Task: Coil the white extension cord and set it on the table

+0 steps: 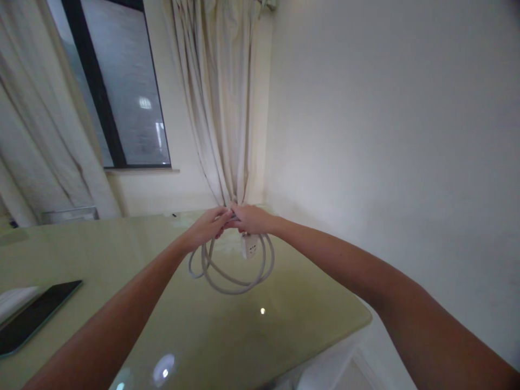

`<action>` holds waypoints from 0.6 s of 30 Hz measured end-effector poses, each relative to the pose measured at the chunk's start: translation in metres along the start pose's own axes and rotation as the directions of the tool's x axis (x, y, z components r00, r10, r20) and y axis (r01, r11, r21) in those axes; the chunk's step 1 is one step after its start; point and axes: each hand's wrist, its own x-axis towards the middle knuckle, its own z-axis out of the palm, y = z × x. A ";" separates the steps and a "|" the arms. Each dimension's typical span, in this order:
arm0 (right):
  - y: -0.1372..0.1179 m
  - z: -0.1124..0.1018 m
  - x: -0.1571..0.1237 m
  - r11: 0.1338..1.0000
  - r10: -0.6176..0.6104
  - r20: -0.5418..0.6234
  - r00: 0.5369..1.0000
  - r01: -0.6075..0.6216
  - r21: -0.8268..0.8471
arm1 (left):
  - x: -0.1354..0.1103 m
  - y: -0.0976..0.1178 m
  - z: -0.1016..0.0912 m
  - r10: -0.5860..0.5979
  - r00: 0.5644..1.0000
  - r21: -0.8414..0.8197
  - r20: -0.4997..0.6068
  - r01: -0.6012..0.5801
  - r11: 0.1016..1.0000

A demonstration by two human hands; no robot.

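Note:
Both hands meet near the far edge of the table, gripping a coiled white power cord (233, 292). My left hand (209, 226) has its fingers closed on the cord from the left side. From the right, my right hand (252, 218) is closed around the same coil, its fingertips close to the left hand's. Loops of the cord hang below the hands. A white power strip end (249, 246) with socket holes shows under my right hand; its upper part is hidden by that hand.
The glossy greenish table (195, 330) has a rounded right corner. At the left lies a dark flat device (38, 314) beside a white object (16, 300). A gathered curtain (227, 108) hangs behind the hands, with a window (130, 81) to its left and a bare wall (390, 135) right.

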 end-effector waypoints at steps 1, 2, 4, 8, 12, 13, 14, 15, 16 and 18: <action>0.007 0.009 0.002 0.995 0.032 0.054 0.998 -0.037 0.098 | 0.000 -0.010 0.002 -0.007 0.999 -0.014 -0.032 0.006 1.000; 0.016 0.018 0.004 0.983 0.064 0.079 0.995 -0.077 0.168 | -0.002 -0.022 0.005 -0.018 0.997 -0.031 -0.082 0.016 0.999; 0.037 0.036 0.009 0.957 0.182 0.071 0.981 -0.193 0.217 | -0.007 -0.050 0.013 -0.097 0.961 -0.023 -0.258 0.094 0.995; 0.093 0.061 0.018 0.882 0.416 0.065 0.907 -0.420 0.214 | -0.039 -0.108 0.036 -0.209 0.866 0.045 -0.454 0.257 0.965; 0.145 0.082 0.019 0.793 0.561 0.159 0.812 -0.583 0.180 | -0.076 -0.148 0.057 -0.260 0.869 0.132 -0.420 0.342 0.930; 0.154 0.090 0.018 0.770 0.593 0.177 0.786 -0.617 0.164 | -0.081 -0.154 0.060 -0.261 0.875 0.149 -0.407 0.345 0.927; 0.161 0.099 0.017 0.749 0.621 0.187 0.762 -0.646 0.145 | -0.085 -0.158 0.061 -0.262 0.880 0.164 -0.397 0.349 0.923; 0.166 0.108 0.016 0.731 0.647 0.190 0.739 -0.672 0.124 | -0.086 -0.162 0.062 -0.263 0.881 0.178 -0.392 0.354 0.918; 0.170 0.117 0.015 0.714 0.670 0.186 0.718 -0.692 0.101 | -0.087 -0.165 0.062 -0.266 0.880 0.190 -0.394 0.361 0.913; 0.175 0.133 0.014 0.689 0.707 0.170 0.687 -0.722 0.054 | -0.085 -0.168 0.062 -0.269 0.877 0.213 -0.398 0.373 0.903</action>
